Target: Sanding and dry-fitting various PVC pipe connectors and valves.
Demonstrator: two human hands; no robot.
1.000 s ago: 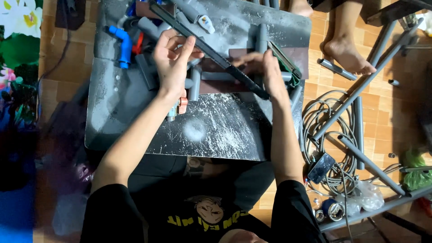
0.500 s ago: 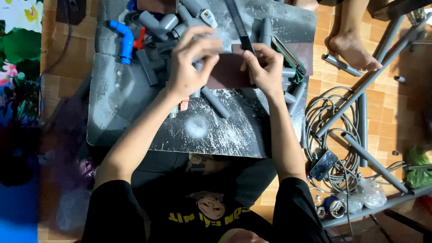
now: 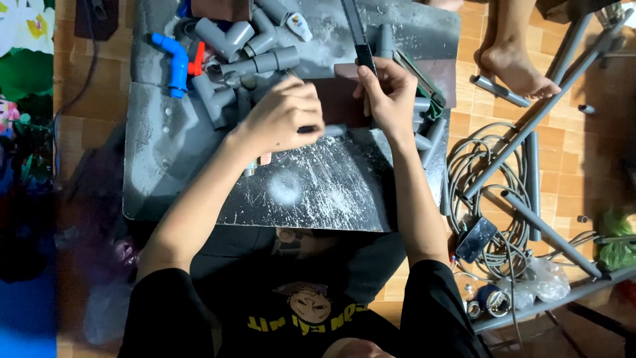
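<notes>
work surface: dark grey board (image 3: 172, 172) on the floor, scratched and dusted white toward its near edge.
left hand: left hand (image 3: 281, 116) lies palm down over the middle of the board, fingers curled together around a short grey pipe piece (image 3: 334, 130) whose end shows just past the fingertips.
right hand: right hand (image 3: 391, 96) is closed on a long dark flat bar (image 3: 358, 33) that runs away toward the far edge of the board; fingers wrapped, thumb across it.
position of the held parts: pipe piece rests on or just above the board beside a brown block (image 3: 341, 99); the bar crosses over that block. whether bar and pipe touch cannot be told.
handling, pipe piece: judged light, rigid, smooth plastic; likely to roll or slip under dusty fingers; best held around its body close to the working end, pressed to the board.
handling, bar: judged stiff and longer than it is easy to balance; a hold low down near the block, as shown, steadies it.
nearby stock: heap of grey pipe fittings (image 3: 232, 40) at the far left of the board, with a blue elbow fitting (image 3: 173, 56) beside it.
surroundings: coiled grey cable (image 3: 483, 192) and long grey pipes (image 3: 530, 119) on the tiled floor to the right; another person's bare foot (image 3: 513, 63) near the far corner.
</notes>
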